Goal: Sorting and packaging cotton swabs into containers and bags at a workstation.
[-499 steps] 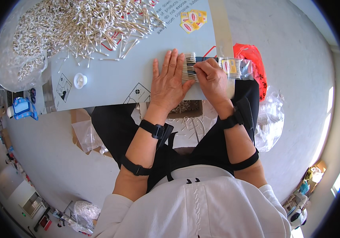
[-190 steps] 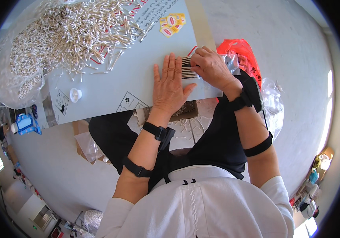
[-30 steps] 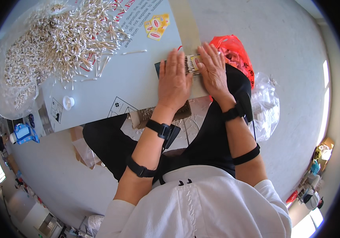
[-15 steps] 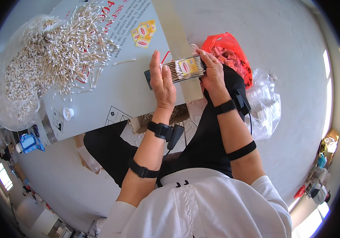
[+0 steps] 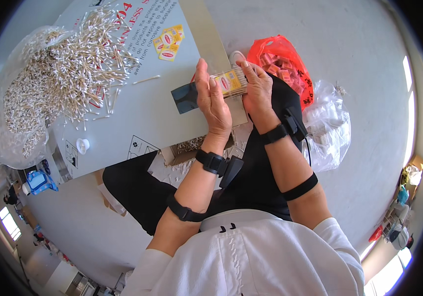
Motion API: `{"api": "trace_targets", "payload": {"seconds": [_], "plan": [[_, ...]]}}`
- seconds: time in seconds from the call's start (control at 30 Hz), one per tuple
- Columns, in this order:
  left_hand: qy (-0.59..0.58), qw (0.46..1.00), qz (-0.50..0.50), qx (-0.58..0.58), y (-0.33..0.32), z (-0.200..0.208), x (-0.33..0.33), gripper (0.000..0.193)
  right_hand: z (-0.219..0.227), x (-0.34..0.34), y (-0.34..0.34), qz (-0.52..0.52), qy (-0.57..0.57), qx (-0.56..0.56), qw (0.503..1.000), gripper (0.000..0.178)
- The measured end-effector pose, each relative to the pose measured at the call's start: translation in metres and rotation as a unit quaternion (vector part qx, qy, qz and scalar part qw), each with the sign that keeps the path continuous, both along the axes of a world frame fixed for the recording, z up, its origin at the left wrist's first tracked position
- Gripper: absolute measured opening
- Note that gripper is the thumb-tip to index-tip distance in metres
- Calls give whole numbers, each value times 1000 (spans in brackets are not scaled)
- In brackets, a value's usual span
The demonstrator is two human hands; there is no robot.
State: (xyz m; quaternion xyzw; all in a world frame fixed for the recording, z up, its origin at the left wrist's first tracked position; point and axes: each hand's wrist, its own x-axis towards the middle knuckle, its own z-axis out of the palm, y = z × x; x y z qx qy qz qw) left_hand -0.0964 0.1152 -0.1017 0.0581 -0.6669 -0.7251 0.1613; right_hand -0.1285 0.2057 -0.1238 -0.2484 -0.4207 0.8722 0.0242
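Pale wooden cotton swabs with white tips (image 5: 68,64) heaped on a light grey cardboard sheet (image 5: 147,113) printed with red lettering and black diamond marks. Yellow stickers with red ovals (image 5: 168,42) sit on it. A small clear packet with a yellow-and-red label (image 5: 231,83), a dark blue-black card (image 5: 184,97), a bright red plastic bag (image 5: 283,64), a clear crinkled plastic bag (image 5: 327,126), a blue packet (image 5: 38,181).

Left hand (image 5: 213,101) and right hand (image 5: 257,89) were raised at upper centre, fingers curled, palms facing.
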Motion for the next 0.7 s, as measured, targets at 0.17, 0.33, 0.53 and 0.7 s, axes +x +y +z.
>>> {"api": "trace_targets", "payload": {"seconds": [0.17,0.33,0.53,0.7], "plan": [[13,994,12,105,1,0,-3,55,-6,0,-4,2,22,31,999,19],[14,997,13,77,-5,1,-1,53,-13,0,5,1,43,55,998,21],[15,935,180,-305,-121,-2,18,35,37,5,6,-85,176,661,725,26],[-60,822,267,-499,-236,-2,28,35,55,2,-53,251,223,514,789,21]]}}
